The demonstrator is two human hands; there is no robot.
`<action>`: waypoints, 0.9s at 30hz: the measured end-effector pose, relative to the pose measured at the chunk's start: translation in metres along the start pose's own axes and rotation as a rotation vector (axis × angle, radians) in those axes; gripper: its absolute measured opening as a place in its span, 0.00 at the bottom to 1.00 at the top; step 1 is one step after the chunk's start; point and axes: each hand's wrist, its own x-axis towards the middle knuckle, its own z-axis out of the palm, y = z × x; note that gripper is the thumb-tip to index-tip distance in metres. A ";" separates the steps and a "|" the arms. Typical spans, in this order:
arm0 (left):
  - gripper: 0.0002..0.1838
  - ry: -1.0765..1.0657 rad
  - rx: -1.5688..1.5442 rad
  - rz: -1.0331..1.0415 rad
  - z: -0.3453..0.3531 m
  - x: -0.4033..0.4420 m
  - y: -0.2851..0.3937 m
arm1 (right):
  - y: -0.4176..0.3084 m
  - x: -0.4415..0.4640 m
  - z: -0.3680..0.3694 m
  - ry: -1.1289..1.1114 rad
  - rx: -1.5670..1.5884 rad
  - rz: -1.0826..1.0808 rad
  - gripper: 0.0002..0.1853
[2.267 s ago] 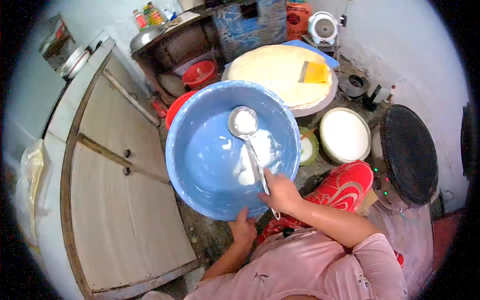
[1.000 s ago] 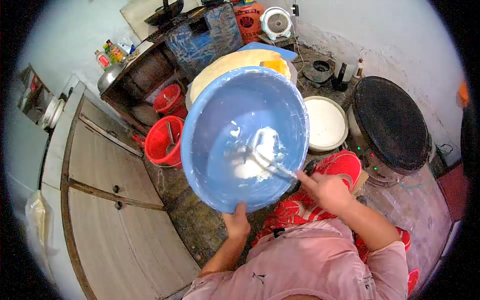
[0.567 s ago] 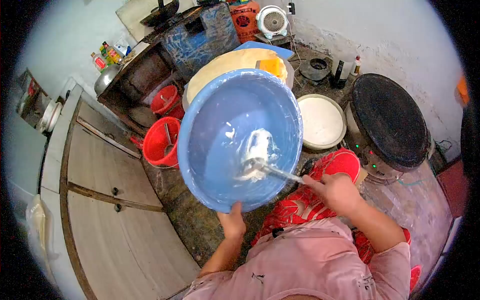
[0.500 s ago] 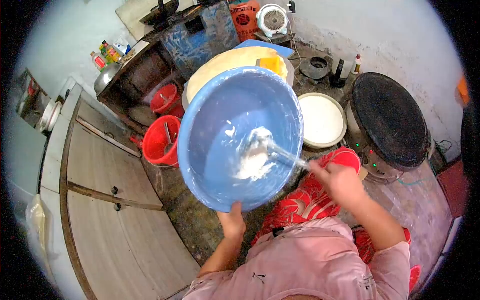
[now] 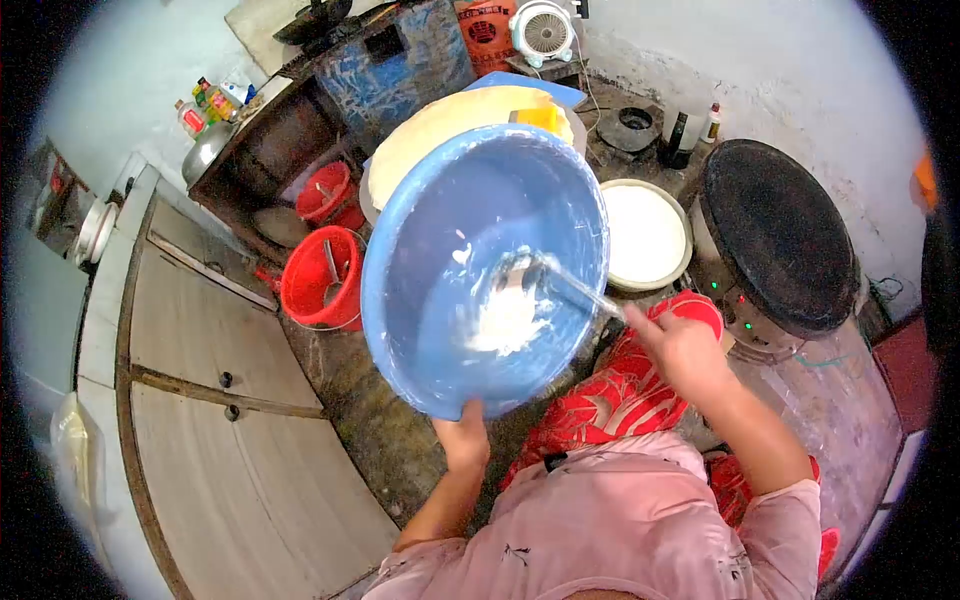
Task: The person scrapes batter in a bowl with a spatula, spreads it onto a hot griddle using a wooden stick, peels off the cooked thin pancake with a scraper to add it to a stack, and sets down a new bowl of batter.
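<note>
A large blue plastic basin [image 5: 420, 300] is tilted towards me, its inside smeared with white. My left hand [image 5: 463, 437] grips its lower rim, thumb over the edge and the other fingers hidden underneath. My right hand [image 5: 683, 352] is closed round the handle of a long metal ladle [image 5: 580, 290]. The ladle's head is inside the basin, blurred and coated with white paste. Below it a patch of white batter [image 5: 505, 325] lies on the basin's bottom. Right of the basin stands a round bowl of white liquid [image 5: 688, 262].
Behind the basin is a stack of pale round sheets [image 5: 410, 135] with a yellow scraper [image 5: 537, 118]. A black round griddle [image 5: 775, 235] stands at right. Red buckets [image 5: 290, 285] and wooden cabinets [image 5: 220, 330] are at left. A fan [image 5: 543, 32] sits at the back.
The ladle's head has shifted slightly within the basin, and my right hand has moved a little to the right. The basin has risen slightly in view; my left hand keeps its grip.
</note>
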 end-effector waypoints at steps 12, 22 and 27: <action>0.31 -0.130 -0.055 -0.054 -0.008 0.005 -0.021 | -0.030 -0.016 0.044 -0.628 1.374 0.425 0.17; 0.20 -0.103 -0.185 -0.102 0.028 0.016 0.001 | -0.025 -0.021 -0.011 -0.618 1.931 0.689 0.24; 0.22 -0.114 -0.211 -0.092 0.062 0.046 0.014 | 0.012 -0.020 -0.057 -0.295 1.906 0.600 0.26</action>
